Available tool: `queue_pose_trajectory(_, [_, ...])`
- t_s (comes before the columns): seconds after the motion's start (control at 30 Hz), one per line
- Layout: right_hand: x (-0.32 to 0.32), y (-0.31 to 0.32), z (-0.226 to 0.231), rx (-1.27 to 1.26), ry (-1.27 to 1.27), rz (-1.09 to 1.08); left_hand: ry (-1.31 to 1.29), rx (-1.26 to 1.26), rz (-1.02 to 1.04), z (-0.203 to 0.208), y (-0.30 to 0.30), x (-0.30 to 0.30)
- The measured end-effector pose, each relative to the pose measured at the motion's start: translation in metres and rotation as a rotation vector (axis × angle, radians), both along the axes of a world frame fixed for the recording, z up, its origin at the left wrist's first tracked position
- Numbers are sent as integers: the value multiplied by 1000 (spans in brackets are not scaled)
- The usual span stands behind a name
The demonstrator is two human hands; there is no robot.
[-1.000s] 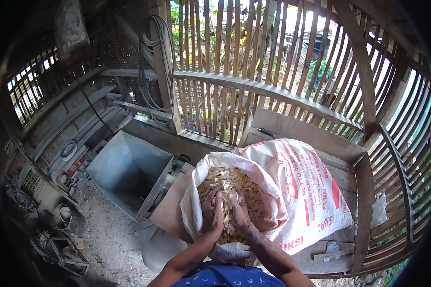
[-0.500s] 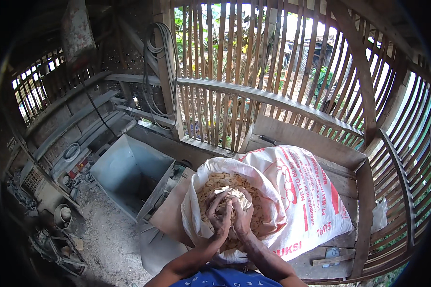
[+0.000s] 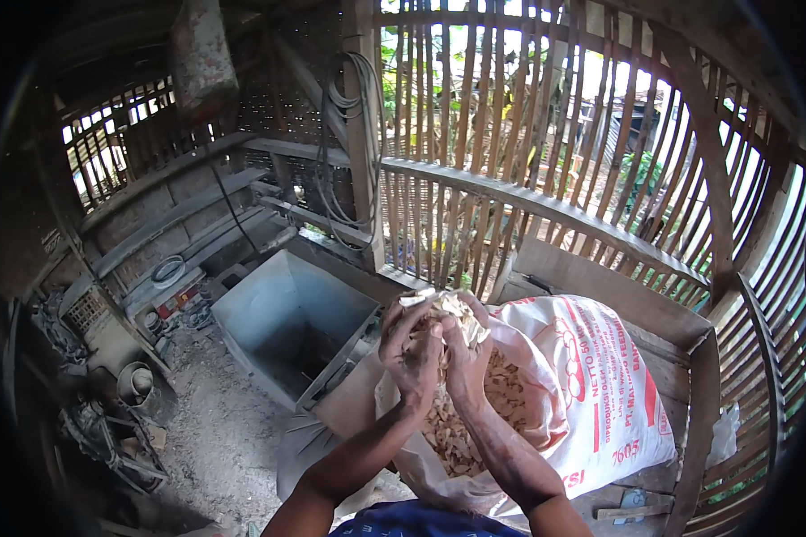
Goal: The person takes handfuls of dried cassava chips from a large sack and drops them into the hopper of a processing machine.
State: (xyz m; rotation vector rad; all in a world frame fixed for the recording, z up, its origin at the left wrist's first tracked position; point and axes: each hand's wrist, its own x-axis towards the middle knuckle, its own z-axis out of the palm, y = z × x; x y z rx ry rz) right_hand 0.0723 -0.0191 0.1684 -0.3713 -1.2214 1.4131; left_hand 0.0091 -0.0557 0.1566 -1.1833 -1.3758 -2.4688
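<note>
My left hand (image 3: 408, 351) and my right hand (image 3: 467, 358) are cupped together around a heap of pale dried chips (image 3: 462, 313). Between the palms the pieces pile up, some showing above the fingertips. Both hands are raised over an open white sack (image 3: 551, 385) with its rim folded outward. Inside the sack lie many more chips (image 3: 454, 438), partly hidden behind my forearms. Against its right side rests a full white sack (image 3: 618, 403) with red print.
Left of the sack stands a blue-grey metal hopper (image 3: 252, 300) with a wide open top. A bucket (image 3: 140, 385) and metal frame parts are on the dusty floor at far left. Wooden slats (image 3: 475, 116) wall the back; coiled hose (image 3: 358, 107) hangs from a post.
My cupped hands have risen out of the sack with the chips, up and away from the pile. The whole view has turned left, so the hopper and sacks appear farther right.
</note>
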Motion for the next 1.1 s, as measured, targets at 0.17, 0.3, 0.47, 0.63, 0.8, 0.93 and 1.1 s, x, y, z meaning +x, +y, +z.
queue_pose_trajectory(0.17, [-95, -23, 52, -14, 113, 276, 85, -3, 351, 60, -37, -78])
queue_pose_trajectory(0.3, [-165, -46, 47, -138, 139, 444, 63, -84, 542, 60, -65, -139])
queue_pose_trajectory(0.47, [-206, -31, -8, -71, -165, 506, -278, -225, 324, 26, -88, -176])
queue_pose_trajectory(0.63, [-196, -26, -18, 214, -344, 565, -297, -430, 236, 1, -109, -197])
queue_pose_trajectory(0.8, [-184, -28, -4, 567, -559, 418, -7, -625, 300, -4, -123, -219])
queue_pose_trajectory(0.93, [-179, -28, 3, 784, -712, 293, 62, -690, 362, 5, -124, -211])
queue_pose_trajectory(1.1, [-167, -24, 5, 836, -807, 227, 0, -670, 316, 4, -114, -213])
